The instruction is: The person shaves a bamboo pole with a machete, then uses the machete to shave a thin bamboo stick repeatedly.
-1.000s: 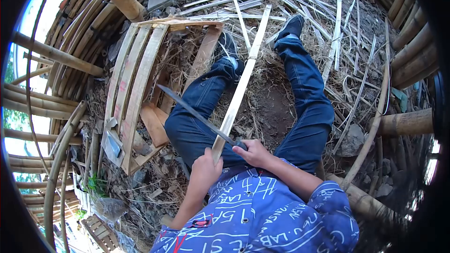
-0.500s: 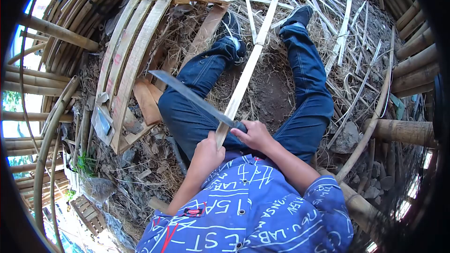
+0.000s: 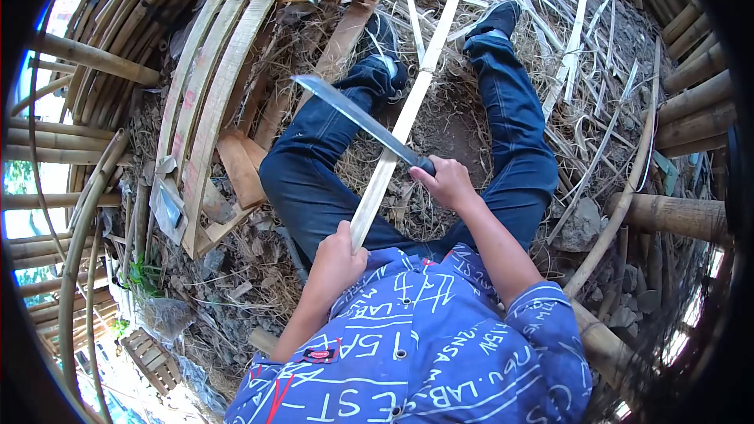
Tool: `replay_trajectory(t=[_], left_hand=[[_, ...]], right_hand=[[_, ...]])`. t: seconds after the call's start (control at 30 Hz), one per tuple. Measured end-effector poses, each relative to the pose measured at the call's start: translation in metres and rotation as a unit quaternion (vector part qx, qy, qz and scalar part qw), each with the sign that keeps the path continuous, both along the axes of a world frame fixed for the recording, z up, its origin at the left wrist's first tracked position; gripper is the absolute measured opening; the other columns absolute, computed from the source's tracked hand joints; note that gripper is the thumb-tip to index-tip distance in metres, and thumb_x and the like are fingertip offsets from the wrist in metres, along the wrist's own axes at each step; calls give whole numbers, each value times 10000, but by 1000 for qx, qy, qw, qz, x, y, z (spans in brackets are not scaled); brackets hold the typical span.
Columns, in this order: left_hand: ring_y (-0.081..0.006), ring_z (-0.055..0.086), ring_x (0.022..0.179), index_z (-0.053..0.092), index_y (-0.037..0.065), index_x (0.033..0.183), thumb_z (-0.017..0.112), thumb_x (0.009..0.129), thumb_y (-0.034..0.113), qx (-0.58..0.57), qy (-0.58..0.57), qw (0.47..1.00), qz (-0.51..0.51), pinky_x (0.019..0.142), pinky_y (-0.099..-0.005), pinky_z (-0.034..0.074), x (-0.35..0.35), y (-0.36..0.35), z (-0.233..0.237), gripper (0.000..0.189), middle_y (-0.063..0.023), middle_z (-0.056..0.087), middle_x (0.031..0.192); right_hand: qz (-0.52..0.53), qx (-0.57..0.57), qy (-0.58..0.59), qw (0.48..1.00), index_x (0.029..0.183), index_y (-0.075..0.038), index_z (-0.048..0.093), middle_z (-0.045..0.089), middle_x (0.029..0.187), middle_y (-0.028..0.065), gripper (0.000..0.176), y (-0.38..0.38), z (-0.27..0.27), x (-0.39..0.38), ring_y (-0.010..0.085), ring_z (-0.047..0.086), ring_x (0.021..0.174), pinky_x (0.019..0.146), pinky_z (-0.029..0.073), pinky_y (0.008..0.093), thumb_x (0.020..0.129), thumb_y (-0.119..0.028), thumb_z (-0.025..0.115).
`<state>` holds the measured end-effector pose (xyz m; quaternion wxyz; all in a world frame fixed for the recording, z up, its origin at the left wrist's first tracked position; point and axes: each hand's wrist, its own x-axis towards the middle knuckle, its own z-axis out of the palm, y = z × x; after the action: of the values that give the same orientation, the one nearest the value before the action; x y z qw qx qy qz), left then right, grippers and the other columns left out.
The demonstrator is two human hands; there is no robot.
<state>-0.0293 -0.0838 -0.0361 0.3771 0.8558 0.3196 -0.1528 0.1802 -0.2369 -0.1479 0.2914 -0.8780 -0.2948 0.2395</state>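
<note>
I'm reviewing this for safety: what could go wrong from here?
The machete, held in the right hand, crosses the bamboo strip just above the left leg; a slip could cut it. The left hand grips the strip's near end, exposed if the blade slides down the strip.

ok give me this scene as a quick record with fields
left hand: closed round near end of long pale bamboo strip
right hand: grips handle of long grey metal machete
machete: blade crosses the strip, tip toward upper left
strip: runs out between legs in blue jeans
around: curved bamboo-slat frame, split bamboo scraps on ground
</note>
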Motion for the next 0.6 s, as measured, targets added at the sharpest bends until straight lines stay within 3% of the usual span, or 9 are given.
replay_trajectory(t=[0.6], left_hand=[[-495,613,768,478,-50,943,610,753,101,-3,35,999,-9,698,-524,489,-26,-2,24,276,-324,603,761]], right_hand=[[-49,-100,-86,990,876,-28,664,689,854,211,683,7,-27,88,385,671,838,742,522,495,863,-686,484]])
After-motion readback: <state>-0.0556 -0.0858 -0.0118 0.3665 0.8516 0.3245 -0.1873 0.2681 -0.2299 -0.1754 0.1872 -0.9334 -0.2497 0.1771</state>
